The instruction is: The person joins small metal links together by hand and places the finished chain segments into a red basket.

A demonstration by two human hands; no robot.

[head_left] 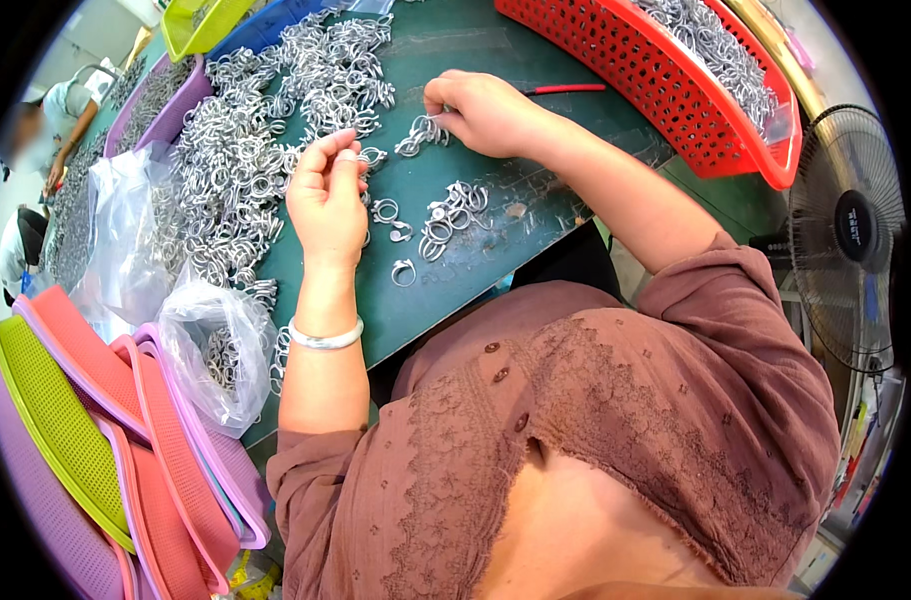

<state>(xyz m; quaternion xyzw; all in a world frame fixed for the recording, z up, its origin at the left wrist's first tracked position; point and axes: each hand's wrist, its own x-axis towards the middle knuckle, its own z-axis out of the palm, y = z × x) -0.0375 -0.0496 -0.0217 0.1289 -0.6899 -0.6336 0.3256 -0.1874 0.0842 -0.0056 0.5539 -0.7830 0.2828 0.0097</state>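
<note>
My left hand (327, 195), with a pale bangle (325, 338) on its wrist, is closed, thumb against curled fingers, at the right edge of a big heap of silver metal rings (230, 150). One ring (372, 157) shows beside its thumb; what the fingers pinch is hidden. My right hand (490, 112) pinches at a small cluster of rings (421, 137) on the green tabletop (440, 50). A second small pile of rings (453, 217) lies nearer to me. A few single rings (403, 272) are scattered to the left of that pile.
A red perforated basket (665, 90) full of rings stands at the far right, with a red-handled tool (567, 89) near it. Stacked plastic baskets (65, 430) and a plastic bag (215, 350) sit at left. A fan (855, 230) stands right. Another person (30, 140) is at far left.
</note>
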